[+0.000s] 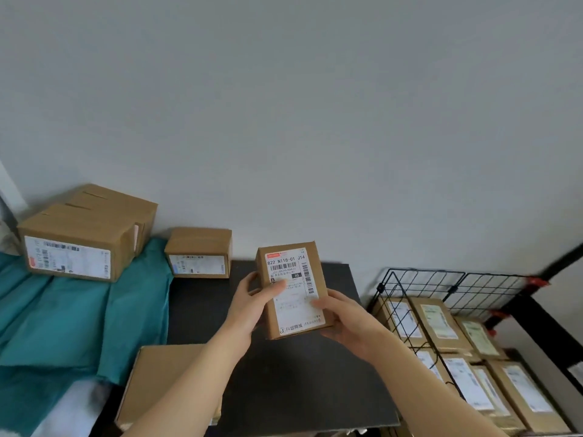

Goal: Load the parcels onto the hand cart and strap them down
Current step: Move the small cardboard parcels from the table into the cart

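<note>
Parcel (291, 288) held upright between both hands, left hand (252, 305) and right hand (347, 323) each grasping a side.

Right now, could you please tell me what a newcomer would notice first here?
A small labelled parcel at centre is held between the left hand and right hand above a black table. At the right, a wire cart holds rows of labelled parcels; larger boxes sit on teal cloth at the left.

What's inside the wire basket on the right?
The wire basket holds flat cardboard parcels, white labels up, packed side by side in rows. Whether another layer lies beneath them is hidden.
</note>
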Available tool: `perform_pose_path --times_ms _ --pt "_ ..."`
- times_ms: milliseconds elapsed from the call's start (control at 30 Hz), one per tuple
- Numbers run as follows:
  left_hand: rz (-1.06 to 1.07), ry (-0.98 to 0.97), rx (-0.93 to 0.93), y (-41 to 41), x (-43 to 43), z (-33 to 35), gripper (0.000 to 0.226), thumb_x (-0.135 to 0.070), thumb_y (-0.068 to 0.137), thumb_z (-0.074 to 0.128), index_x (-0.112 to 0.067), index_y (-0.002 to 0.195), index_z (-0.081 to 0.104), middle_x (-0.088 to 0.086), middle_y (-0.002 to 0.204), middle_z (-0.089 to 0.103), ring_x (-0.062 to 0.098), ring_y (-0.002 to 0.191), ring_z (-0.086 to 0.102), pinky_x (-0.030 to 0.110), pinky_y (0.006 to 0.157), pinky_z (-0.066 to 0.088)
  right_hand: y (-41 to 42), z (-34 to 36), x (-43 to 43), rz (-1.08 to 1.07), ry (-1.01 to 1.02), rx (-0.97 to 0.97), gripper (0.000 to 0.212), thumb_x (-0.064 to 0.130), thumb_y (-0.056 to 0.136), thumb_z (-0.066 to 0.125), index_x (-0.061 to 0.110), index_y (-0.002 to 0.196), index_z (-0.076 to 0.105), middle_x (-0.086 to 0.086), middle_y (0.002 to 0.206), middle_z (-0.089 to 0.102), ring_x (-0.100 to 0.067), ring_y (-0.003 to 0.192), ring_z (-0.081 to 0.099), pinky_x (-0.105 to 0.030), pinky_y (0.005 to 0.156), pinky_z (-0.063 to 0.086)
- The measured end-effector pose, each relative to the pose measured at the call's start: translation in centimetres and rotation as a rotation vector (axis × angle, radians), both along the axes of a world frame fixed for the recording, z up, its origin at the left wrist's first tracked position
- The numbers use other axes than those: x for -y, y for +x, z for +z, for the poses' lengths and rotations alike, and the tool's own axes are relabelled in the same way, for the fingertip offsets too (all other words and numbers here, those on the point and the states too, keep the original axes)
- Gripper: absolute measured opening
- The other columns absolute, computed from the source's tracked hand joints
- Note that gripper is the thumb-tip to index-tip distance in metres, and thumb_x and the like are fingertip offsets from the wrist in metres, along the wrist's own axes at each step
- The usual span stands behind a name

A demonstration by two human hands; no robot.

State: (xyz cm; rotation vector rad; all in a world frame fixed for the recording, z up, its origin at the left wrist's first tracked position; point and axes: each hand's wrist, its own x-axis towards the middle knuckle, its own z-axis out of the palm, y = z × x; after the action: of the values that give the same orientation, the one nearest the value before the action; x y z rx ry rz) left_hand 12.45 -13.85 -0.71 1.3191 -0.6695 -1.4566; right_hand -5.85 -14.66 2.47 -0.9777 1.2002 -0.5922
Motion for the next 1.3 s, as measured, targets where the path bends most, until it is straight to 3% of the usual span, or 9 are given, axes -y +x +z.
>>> perform_pose_path --times_ms 100,267,500,600,767,900,1067,1233,1300 --pt "-0.048 -0.025 0.013 -2.9 0.6 0.4 0.073 -0.028 0.076 0.075 -0.023 0.138 0.037 0.003 0.126 0.059 0.024 0.114 0.056 0.052 0.101 0.042 -3.0 0.2 -0.2 -0.053 -0.001 0.029 0.035 0.02 0.088 0.063 0.023 0.123 0.057 -0.004 0.104 0.073 -0.019 0.1 0.066 -0.04 0.101 0.046" --pt "-0.103 -0.033 0.022 -9.4 1.3 0.9 0.077 -0.029 0.077 0.074 -0.021 0.14 0.032 0.001 0.119 0.059 0.022 0.106 0.057 0.05 0.099 0.044 -9.5 0.3 -1.3 -0.141 0.0 0.036 0.031 0.02 0.087 0.065 0.026 0.117 0.06 -0.001 0.096 0.074 -0.017 0.094 0.067 -0.033 0.085 0.05" --pt "-0.209 -0.012 0.06 -23.2 1.5 0.5 0.077 -0.033 0.074 0.075 -0.02 0.139 0.036 0.003 0.121 0.062 0.023 0.108 0.059 0.05 0.098 0.045 -23.3 -1.1 -2.9 -0.251 0.008 -0.01 0.042 0.025 0.084 0.069 0.025 0.125 0.057 -0.004 0.107 0.069 -0.02 0.106 0.061 -0.045 0.103 0.043" --pt "-0.242 0.039 0.052 -29.8 1.4 0.2 0.08 -0.038 0.069 0.077 -0.023 0.138 0.038 0.004 0.121 0.063 0.027 0.111 0.059 0.053 0.099 0.044 -30.0 -1.6 -3.4 -0.256 0.016 -0.031 0.041 0.028 0.084 0.068 0.028 0.124 0.057 -0.002 0.104 0.07 -0.018 0.105 0.062 -0.045 0.101 0.044" --pt "-0.328 0.073 0.028 -39.8 1.7 -0.8 0.054 -0.034 0.077 0.073 -0.023 0.125 0.054 0.002 0.108 0.071 0.025 0.103 0.064 0.048 0.094 0.048 -40.1 -2.8 -3.6 -0.253 0.041 -0.046 0.039 0.032 0.084 0.067 0.031 0.122 0.057 -0.001 0.108 0.07 -0.018 0.106 0.061 -0.039 0.09 0.049" --pt "-0.391 0.116 0.053 -45.2 2.2 -1.9 0.049 -0.036 0.08 0.071 -0.025 0.125 0.054 0.001 0.109 0.07 0.022 0.106 0.061 0.041 0.091 0.048 -45.5 -4.4 -2.8 -0.305 0.077 -0.038 0.036 0.031 0.084 0.068 0.031 0.118 0.057 -0.003 0.106 0.069 -0.019 0.105 0.061 -0.043 0.099 0.046" --pt "-0.479 0.186 0.131 -48.4 5.1 -2.9 0.044 -0.037 0.085 0.066 -0.027 0.126 0.052 -0.001 0.11 0.07 0.02 0.106 0.062 0.044 0.095 0.049 -49.0 -6.5 -0.3 -0.333 0.122 -0.047 0.044 0.034 0.078 0.074 0.031 0.118 0.056 -0.004 0.104 0.071 -0.019 0.102 0.063 -0.043 0.092 0.05" --pt "-0.593 0.209 0.195 -51.1 9.9 -3.8 0.026 -0.024 0.093 0.057 -0.025 0.119 0.057 -0.002 0.107 0.069 0.011 0.095 0.062 0.026 0.068 0.048 -51.5 -7.3 3.3 -0.452 0.174 -0.074 0.05 0.031 0.075 0.077 0.029 0.12 0.056 -0.006 0.105 0.069 -0.019 0.099 0.064 -0.036 0.076 0.056" --pt "-0.656 0.22 0.218 -52.5 12.0 -4.5 0.027 -0.024 0.092 0.058 -0.024 0.119 0.057 -0.002 0.108 0.07 0.013 0.097 0.064 0.032 0.08 0.053 -53.3 -7.7 5.2 -0.484 0.188 -0.114 0.056 0.031 0.074 0.078 0.029 0.124 0.053 -0.005 0.106 0.069 -0.02 0.1 0.064 -0.039 0.082 0.055"
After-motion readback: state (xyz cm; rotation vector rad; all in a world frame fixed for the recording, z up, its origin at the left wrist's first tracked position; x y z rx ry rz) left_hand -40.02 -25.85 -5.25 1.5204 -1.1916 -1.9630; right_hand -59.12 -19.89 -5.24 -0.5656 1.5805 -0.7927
